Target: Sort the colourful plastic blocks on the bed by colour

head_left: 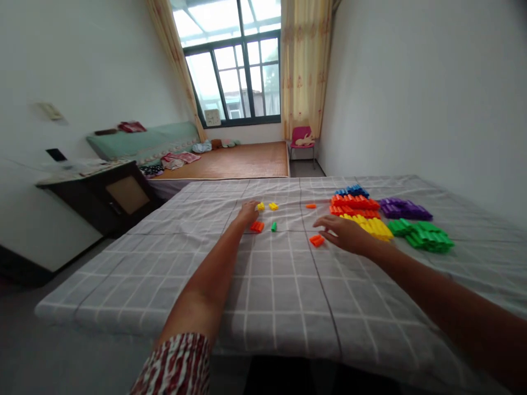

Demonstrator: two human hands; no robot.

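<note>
Small ribbed plastic pieces in bright colours lie on a grey checked cloth. My left hand [248, 213] is closed, its fingertips on a small yellow plastic piece [261, 206]. Just right of that lies another yellow piece [274, 207]. Close to the left hand's near side are an orange-red group of pieces [257, 226] and a single green piece [274, 226]. My right hand [340, 232] is open, fingers apart and curved, above and right of a small orange group [317, 240]. A lone orange piece [310, 206] lies farther back.
Sorted piles stand at the right: blue [352, 191], red-orange [354, 207], yellow [373, 227], purple [404, 209] and green [428, 236]. The checked cloth [280, 291] covers the surface to its front edge. Beyond are a bed [242, 159], a dark cabinet [119, 192] and a pink chair [302, 134].
</note>
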